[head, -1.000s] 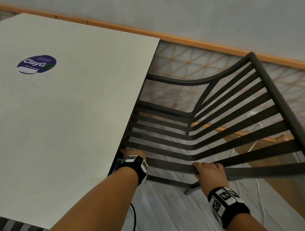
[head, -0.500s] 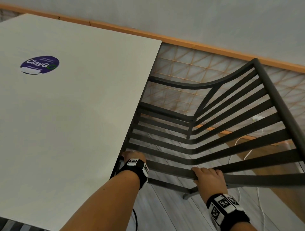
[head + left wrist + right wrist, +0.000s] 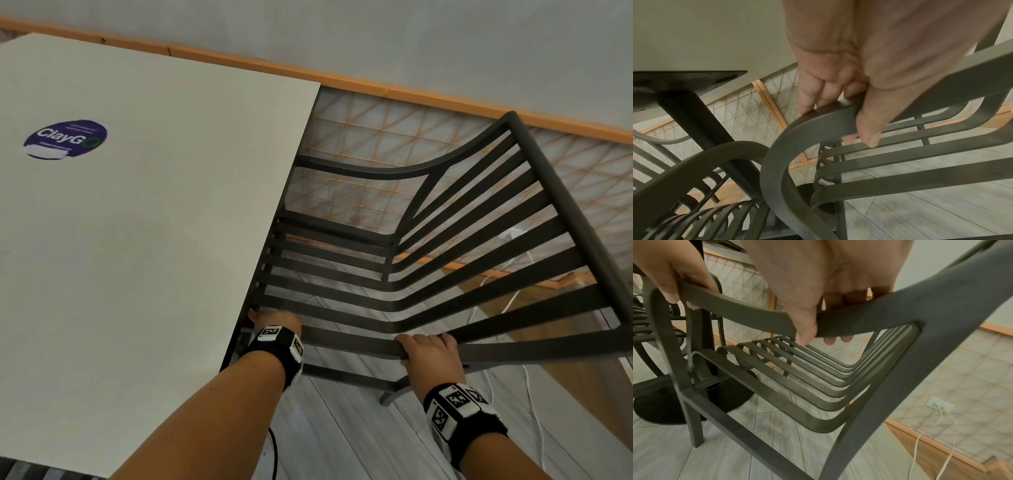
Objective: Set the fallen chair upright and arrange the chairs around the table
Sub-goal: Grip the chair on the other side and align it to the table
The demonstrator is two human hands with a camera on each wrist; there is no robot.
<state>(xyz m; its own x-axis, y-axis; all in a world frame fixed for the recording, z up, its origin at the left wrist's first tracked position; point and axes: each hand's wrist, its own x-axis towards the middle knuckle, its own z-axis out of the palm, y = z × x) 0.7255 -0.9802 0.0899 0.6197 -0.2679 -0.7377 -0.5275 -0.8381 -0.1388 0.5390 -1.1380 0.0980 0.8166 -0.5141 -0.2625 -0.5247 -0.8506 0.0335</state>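
Head view showed the dark grey slatted metal chair standing on its legs at the right edge of the white square table, its seat front tucked just under the tabletop and its back away to the right. Both hands gripped the near armrest rail, which ran left to right across the person's front: the left hand curled round its front end hard against the table edge, the right hand wrapped round it nearer the backrest. The coming push, I judged, would run along that rail toward the table, so the left hand led and had least room.

Left wrist view added what the head view hid: a second slatted grey chair already under the table, close beside the black pedestal column. Right wrist view showed the round black base just beyond the chair's front leg.
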